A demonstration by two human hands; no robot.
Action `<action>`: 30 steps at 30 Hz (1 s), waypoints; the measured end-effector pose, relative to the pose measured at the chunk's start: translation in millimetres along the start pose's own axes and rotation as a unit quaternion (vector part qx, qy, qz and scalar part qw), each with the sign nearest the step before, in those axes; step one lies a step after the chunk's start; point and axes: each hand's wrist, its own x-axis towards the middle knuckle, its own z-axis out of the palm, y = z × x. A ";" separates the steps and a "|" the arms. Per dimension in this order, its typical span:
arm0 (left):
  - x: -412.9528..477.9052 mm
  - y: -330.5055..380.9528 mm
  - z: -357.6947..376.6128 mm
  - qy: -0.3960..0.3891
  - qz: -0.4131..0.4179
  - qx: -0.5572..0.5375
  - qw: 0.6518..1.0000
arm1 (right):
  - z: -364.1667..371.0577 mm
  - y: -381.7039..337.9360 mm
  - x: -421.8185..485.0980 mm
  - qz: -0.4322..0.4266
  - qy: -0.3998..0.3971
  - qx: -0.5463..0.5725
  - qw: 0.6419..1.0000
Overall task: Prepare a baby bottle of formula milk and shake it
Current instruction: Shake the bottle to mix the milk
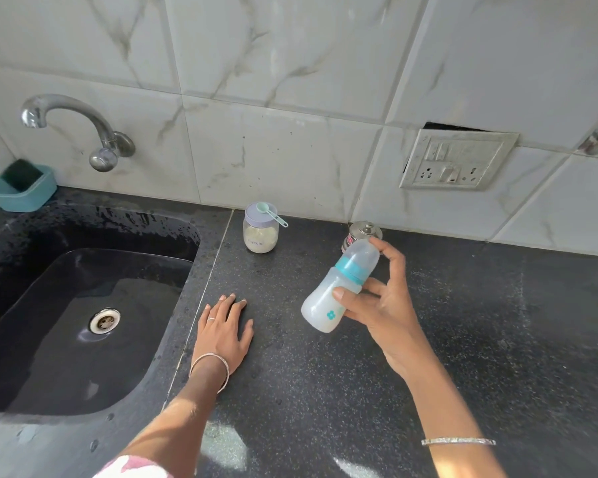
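Plastic baby bottle (320, 303), seemingly capped, tilts gripped in the right hand (384, 305).

Silver bangle (209, 369) on left wrist, bracelet (458, 441) on right, ring (211, 319), pink-and-white sleeve (132, 470)

Bright, even daylight; pale light patches lie on the dark desk (463, 339) at lower middle; the tap (80, 108) glints; wall tiles (290, 63) bow toward frame edges; the baby bottle (320, 303) looks slightly soft.
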 end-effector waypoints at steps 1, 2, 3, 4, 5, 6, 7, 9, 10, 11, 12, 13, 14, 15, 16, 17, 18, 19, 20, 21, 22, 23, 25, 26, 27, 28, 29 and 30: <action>0.3 -0.1 -0.2 -0.003 -0.001 0.001 1.000 | -2.9 -1.8 2.6 -0.006 0.005 -0.014 1.000; 1.3 0.5 -0.8 -0.006 -0.003 0.003 1.000 | -6.2 -4.4 5.9 -0.011 0.009 -0.029 0.999; 1.7 0.5 -0.9 -0.011 -0.006 0.005 1.000 | -9.0 -6.3 9.2 -0.016 0.011 -0.043 0.999; 3.2 1.1 -1.7 -0.015 -0.009 0.008 1.000 | -11.8 -8.1 14.0 -0.023 0.013 -0.055 0.998; 4.5 1.8 -2.5 -0.020 -0.014 0.010 1.000 | -14.0 -9.2 18.4 -0.030 0.016 -0.070 0.997; 6.0 2.9 -3.9 -0.022 -0.017 0.012 1.000 | -15.5 -9.8 23.0 -0.038 0.021 -0.084 0.996; 8.9 4.6 -6.1 -0.022 -0.018 0.013 1.000 | -16.6 -10.5 28.8 -0.047 0.030 -0.099 0.994; 13.0 7.8 -10.4 -0.024 -0.023 0.013 0.999 | -16.4 -9.6 40.0 -0.070 0.054 -0.138 0.987; 14.8 8.8 -12.5 -0.028 -0.027 0.012 0.999 | -14.6 -8.9 45.8 -0.083 0.065 -0.161 0.981; 16.6 9.2 -14.3 -0.035 -0.031 0.012 0.999 | -12.1 -7.7 51.7 -0.094 0.076 -0.182 0.976; 19.4 8.7 -15.6 -0.043 -0.035 0.013 0.998 | -9.2 -5.6 59.0 -0.104 0.085 -0.200 0.971; 21.8 7.5 -16.8 -0.050 -0.036 0.014 0.998 | -6.3 -2.3 65.0 -0.112 0.093 -0.215 0.966; 25.3 5.5 -18.3 -0.055 -0.035 0.015 0.998 | -3.0 1.8 72.7 -0.119 0.098 -0.228 0.961; 27.8 3.5 -20.1 -0.058 -0.034 0.015 0.998 | 0.2 6.3 78.7 -0.122 0.100 -0.240 0.958; 30.1 1.5 -22.0 -0.058 -0.034 0.013 0.998 | 3.2 11.3 84.6 -0.124 0.100 -0.250 0.955; 33.2 -0.5 -23.4 -0.053 -0.036 0.010 0.998 | 5.8 16.7 92.0 -0.125 0.097 -0.256 0.954; 34.6 -3.1 -24.5 -0.047 -0.038 0.006 0.998 | 7.9 23.1 98.2 -0.123 0.096 -0.262 0.952; 36.2 -5.7 -25.1 -0.038 -0.041 -0.002 0.998 | 9.9 30.3 106.3 -0.122 0.096 -0.270 0.950; 36.9 -7.6 -25.9 -0.027 -0.042 -0.013 0.999 | 11.6 37.5 113.8 -0.119 0.097 -0.278 0.948; 36.7 -8.9 -26.8 -0.017 -0.042 -0.025 0.999 | 12.8 44.5 121.2 -0.113 0.097 -0.286 0.947; 38.0 -10.8 -27.6 -0.009 -0.043 -0.036 0.998 | 15.0 52.0 130.8 -0.103 0.094 -0.293 0.946; 38.7 -10.9 -28.9 -0.002 -0.043 -0.045 0.998 | 16.7 57.4 138.4 -0.089 0.091 -0.299 0.946; 42.0 -10.4 -31.5 0.009 -0.045 -0.060 0.997 | 20.8 69.2 156.3 -0.058 0.088 -0.305 0.946; 43.3 -9.5 -32.6 0.014 -0.045 -0.066 0.997 | 21.9 75.2 164.6 -0.043 0.091 -0.304 0.947; 45.7 -8.9 -33.7 0.018 -0.044 -0.071 0.996 | 23.5 80.3 173.6 -0.026 0.097 -0.304 0.947; 46.9 -7.5 -34.4 0.023 -0.041 -0.077 0.996 | 24.3 85.1 181.1 -0.012 0.104 -0.308 0.945; 48.8 -6.1 -34.9 0.029 -0.039 -0.082 0.995 | 25.0 89.4 188.6 0.001 0.110 -0.315 0.943; 49.8 -5.0 -35.3 0.036 -0.035 -0.087 0.995 | 25.0 94.2 195.4 0.009 0.113 -0.322 0.940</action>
